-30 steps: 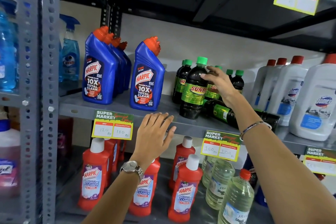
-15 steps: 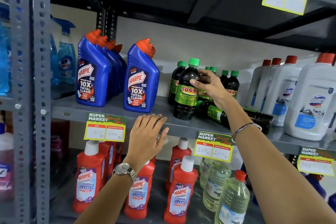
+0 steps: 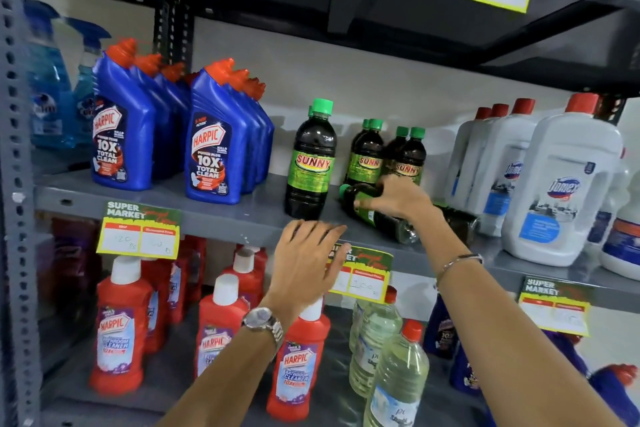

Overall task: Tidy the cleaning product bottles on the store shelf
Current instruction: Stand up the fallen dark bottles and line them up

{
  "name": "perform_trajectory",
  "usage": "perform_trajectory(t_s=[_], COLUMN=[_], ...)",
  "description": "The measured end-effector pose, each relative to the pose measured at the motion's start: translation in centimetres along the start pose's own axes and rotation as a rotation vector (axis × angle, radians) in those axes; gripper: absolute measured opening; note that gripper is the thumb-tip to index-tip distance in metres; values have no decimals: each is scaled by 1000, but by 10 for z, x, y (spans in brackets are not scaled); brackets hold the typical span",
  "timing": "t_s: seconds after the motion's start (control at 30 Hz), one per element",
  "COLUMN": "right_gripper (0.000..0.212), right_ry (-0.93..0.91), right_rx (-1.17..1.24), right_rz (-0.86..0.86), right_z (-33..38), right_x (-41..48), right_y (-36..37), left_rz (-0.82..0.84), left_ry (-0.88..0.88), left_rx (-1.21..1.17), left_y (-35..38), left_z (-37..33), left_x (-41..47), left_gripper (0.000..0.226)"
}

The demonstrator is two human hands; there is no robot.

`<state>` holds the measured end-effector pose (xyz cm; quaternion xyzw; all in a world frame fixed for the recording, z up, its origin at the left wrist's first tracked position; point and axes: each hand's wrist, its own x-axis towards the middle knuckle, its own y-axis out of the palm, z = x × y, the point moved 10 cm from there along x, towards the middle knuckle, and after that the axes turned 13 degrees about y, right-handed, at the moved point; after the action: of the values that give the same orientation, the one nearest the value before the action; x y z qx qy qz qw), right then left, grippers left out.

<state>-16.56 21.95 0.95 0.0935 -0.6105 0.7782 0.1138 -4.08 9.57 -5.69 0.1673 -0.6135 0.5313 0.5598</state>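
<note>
On the middle shelf (image 3: 242, 218), grey painted metal, two rows of blue bottles (image 3: 211, 152) with angled orange caps are stood at the left. These are rigid moulded plastic with glossy printed labels. A dark bottle (image 3: 311, 163) with a green screw cap is stood upright near the shelf edge. The left hand (image 3: 304, 263) is held flat and spread, fingers released, over the shelf edge just below that bottle; nothing is gripped by it.

Further right, a fallen bottle (image 3: 381, 215) of the same kind is laid on its side, cap toward the left, in front of the standing dark bottles (image 3: 388, 156). The right hand (image 3: 398, 199) is closed over its neck end, though full finger closure cannot be confirmed.

For the step in hand, the fallen bottle should be gripped firmly round the neck, as smooth round plastic is likely to roll. It should be raised cap-up and set into line without the neighbours being knocked. White jugs (image 3: 561, 184) with red caps are stood at the far right.
</note>
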Motion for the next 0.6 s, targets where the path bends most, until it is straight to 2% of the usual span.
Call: perform_trajectory(t_s=[0.17,0.27,0.33,0.43,0.5,0.6], right_gripper=[59,51,48,65,73,76], right_ry=[-18,-79,-92,-89,-95,-85], right_rx=[94,276,444,724,851,915], right_rz=[-103,-134,-237,-363,-353,-329], right_z=[-4,-10,-20,-34,-34,-30], right_x=[1,-2,-9,-24,-32,-39], right_y=[-10,-19,-31,-35,-28,-18], left_rz=[-17,-40,-70,-104,-106,-102], left_ry=[25,10,-1,1,-1,-12], left_rx=[79,76,71,75,79,76], left_y=[5,5,3,1,2,2], left_z=[-1,-1,-1,-2,-3,-3], left_x=[-3,-2,-2,-3,-3,-3], left_gripper=[33,33,32,31,31,31])
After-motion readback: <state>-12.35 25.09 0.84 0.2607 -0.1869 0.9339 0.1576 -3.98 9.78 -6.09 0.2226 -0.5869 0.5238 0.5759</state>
